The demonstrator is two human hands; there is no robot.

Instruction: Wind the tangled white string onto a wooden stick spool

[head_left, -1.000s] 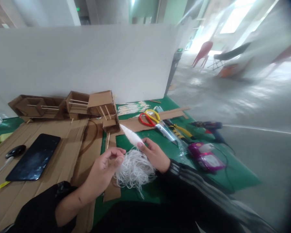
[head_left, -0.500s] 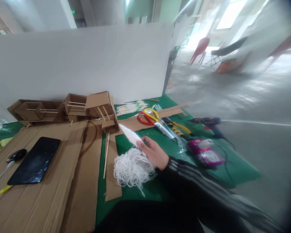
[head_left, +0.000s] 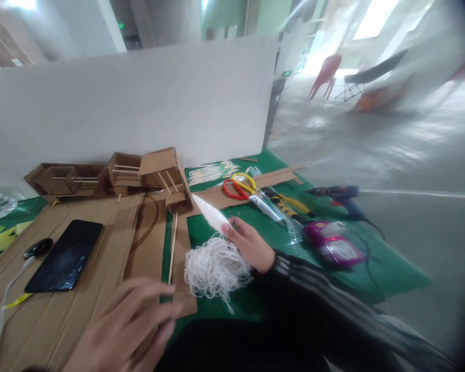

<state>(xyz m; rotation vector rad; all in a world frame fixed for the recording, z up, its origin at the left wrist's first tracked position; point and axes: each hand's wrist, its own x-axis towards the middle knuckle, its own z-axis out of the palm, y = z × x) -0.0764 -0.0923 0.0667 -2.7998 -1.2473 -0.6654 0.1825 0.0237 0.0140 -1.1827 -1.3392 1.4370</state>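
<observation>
- One white cone (head_left: 211, 213) gripped by right hand (head_left: 251, 246), extended forward-left of grip.
- One cord heap (head_left: 217, 267) located nearside of grip.
- Left hand (head_left: 134, 320) seen empty, unclenched.

There are two hands (head_left: 129, 323) (head_left: 251, 247), one white tapered piece (head_left: 210, 213), one cord heap (head_left: 217, 266), one pair of scissors (head_left: 252, 197), one flat black device (head_left: 65, 256) and one purple device (head_left: 330, 243).

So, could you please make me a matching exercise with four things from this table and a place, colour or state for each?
1. Scissors
2. Smartphone
3. White string
4. Pointed white spindle

A. Black, flat on cardboard
B. Held in the right hand
C. Partly red and yellow
D. Loosely tangled heap

Pairs: 1-C, 2-A, 3-D, 4-B
</observation>
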